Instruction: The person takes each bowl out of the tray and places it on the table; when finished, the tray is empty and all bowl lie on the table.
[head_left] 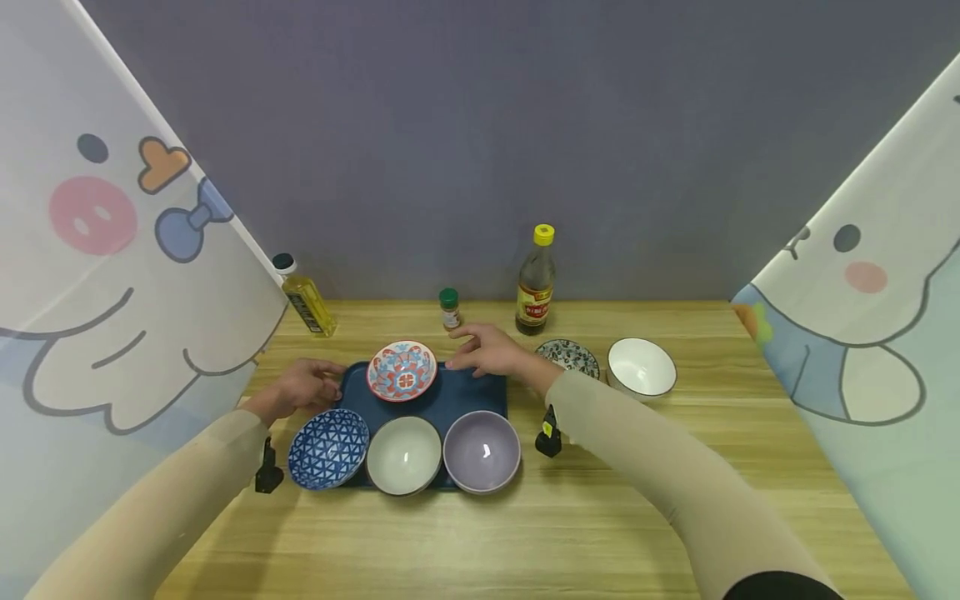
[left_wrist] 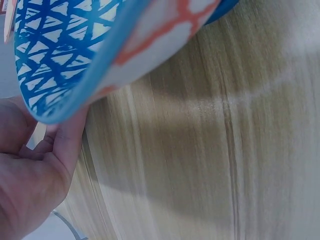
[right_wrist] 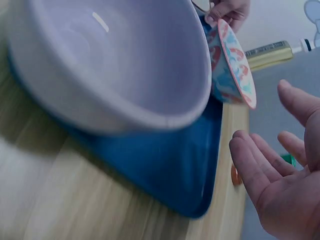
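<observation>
A dark blue tray (head_left: pixel 470 392) lies on the wooden table. On it are a red-and-blue patterned bowl (head_left: pixel 402 372), a blue-and-white triangle-patterned bowl (head_left: pixel 328 450), a white bowl (head_left: pixel 405 456) and a lilac bowl (head_left: pixel 482 452). My left hand (head_left: pixel 309 384) pinches the tray's rim at its far left corner, just beyond the triangle-patterned bowl, which partly covers the fingers in the left wrist view. Over the far rim, right of the red-patterned bowl, my right hand (head_left: pixel 489 350) hovers with fingers spread and nothing in them, as the right wrist view (right_wrist: pixel 285 175) shows.
Behind the tray stand an oil bottle (head_left: pixel 309 304), a green-capped spice jar (head_left: pixel 449 310) and a yellow-capped dark sauce bottle (head_left: pixel 536 287). Right of my right wrist are a black-and-white floral dish (head_left: pixel 567 354) and another white bowl (head_left: pixel 641 367). A grey wall closes the back.
</observation>
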